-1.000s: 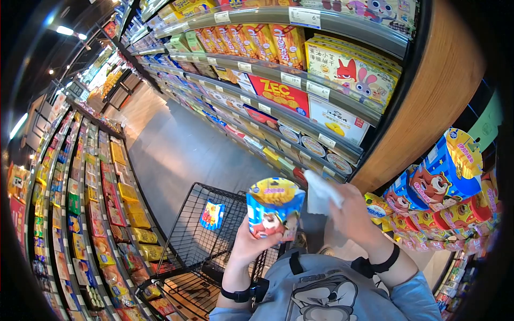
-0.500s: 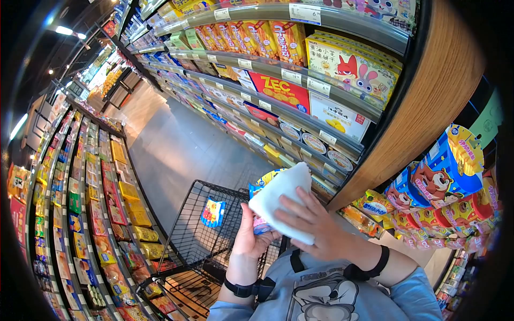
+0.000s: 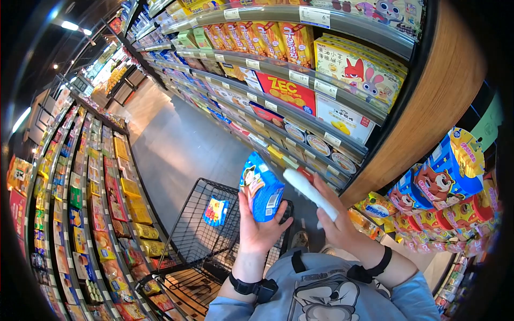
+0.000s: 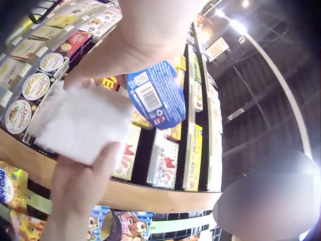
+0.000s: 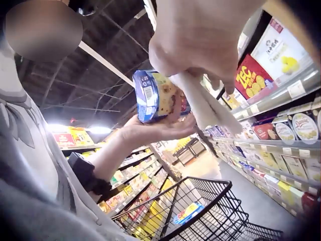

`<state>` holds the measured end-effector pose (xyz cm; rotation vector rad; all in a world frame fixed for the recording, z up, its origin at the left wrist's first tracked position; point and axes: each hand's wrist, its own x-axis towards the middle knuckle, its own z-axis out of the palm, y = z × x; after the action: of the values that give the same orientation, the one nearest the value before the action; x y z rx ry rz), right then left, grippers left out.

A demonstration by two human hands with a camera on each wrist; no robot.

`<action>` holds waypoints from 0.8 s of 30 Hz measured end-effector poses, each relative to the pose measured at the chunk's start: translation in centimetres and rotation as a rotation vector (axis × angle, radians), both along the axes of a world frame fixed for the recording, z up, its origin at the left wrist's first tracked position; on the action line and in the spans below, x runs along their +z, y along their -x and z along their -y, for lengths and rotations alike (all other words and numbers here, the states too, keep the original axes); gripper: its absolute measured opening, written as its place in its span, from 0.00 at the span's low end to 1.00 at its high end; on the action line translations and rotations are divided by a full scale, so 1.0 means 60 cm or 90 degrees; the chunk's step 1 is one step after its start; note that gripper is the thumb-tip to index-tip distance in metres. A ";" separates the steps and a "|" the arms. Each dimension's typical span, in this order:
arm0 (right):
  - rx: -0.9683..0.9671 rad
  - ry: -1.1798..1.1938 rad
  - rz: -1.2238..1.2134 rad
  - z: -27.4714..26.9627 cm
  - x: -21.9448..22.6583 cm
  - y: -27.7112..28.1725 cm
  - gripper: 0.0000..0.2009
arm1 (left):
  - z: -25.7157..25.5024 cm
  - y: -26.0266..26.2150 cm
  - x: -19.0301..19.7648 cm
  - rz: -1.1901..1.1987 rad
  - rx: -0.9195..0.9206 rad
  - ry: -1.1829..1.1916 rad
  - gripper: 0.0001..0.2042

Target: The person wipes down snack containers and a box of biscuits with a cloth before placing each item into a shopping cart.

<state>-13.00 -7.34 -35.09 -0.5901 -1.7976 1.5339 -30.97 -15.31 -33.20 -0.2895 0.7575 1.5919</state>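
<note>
My left hand (image 3: 258, 234) holds a blue snack cup-shaped pack (image 3: 263, 188) from below, fingers along its side and thumb spread off to the right. The pack is tipped, so its printed blue back with a barcode faces me; the left wrist view shows that barcode side of the pack (image 4: 156, 98) close up. In my right hand (image 3: 338, 220) is a folded white cloth (image 3: 308, 191), pinched between thumb and fingers. It stands edge-on just right of the pack in the head view. Seen from the right wrist, the cloth (image 5: 206, 105) overlaps the pack's right side.
Below my left hand stands a black wire shopping cart (image 3: 184, 208) with a blue-and-yellow packet (image 3: 216, 211) in it. Shelves of boxed biscuits (image 3: 284, 92) rise ahead, ending in a wooden panel (image 3: 423, 101). Blue bear-print snack packs (image 3: 447, 171) hang at the right.
The white cloth first came over the pack, covering most of it, then drew back to the right. My left hand has turned the pack from its front to its barcode side.
</note>
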 end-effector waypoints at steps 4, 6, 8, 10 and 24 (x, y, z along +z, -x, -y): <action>-0.016 -0.551 0.171 0.017 0.038 0.024 0.28 | -0.005 -0.032 -0.013 0.012 -0.068 -0.211 0.35; 0.018 -0.592 0.238 0.027 0.026 0.043 0.27 | 0.002 -0.054 0.000 0.009 -0.062 -0.204 0.30; 0.038 -0.587 0.239 0.029 0.025 0.040 0.27 | 0.003 -0.053 0.001 0.004 -0.061 -0.179 0.31; 0.064 -0.583 0.238 0.027 0.023 0.037 0.27 | 0.004 -0.038 -0.002 0.036 -0.074 -0.204 0.33; -0.158 0.079 0.086 0.003 0.014 -0.052 0.23 | 0.016 -0.006 -0.032 -0.443 0.102 -0.140 0.21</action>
<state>-9.86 -7.52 -34.26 -0.9596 -1.6630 1.4698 -30.59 -16.25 -35.13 0.3987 1.0873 1.9303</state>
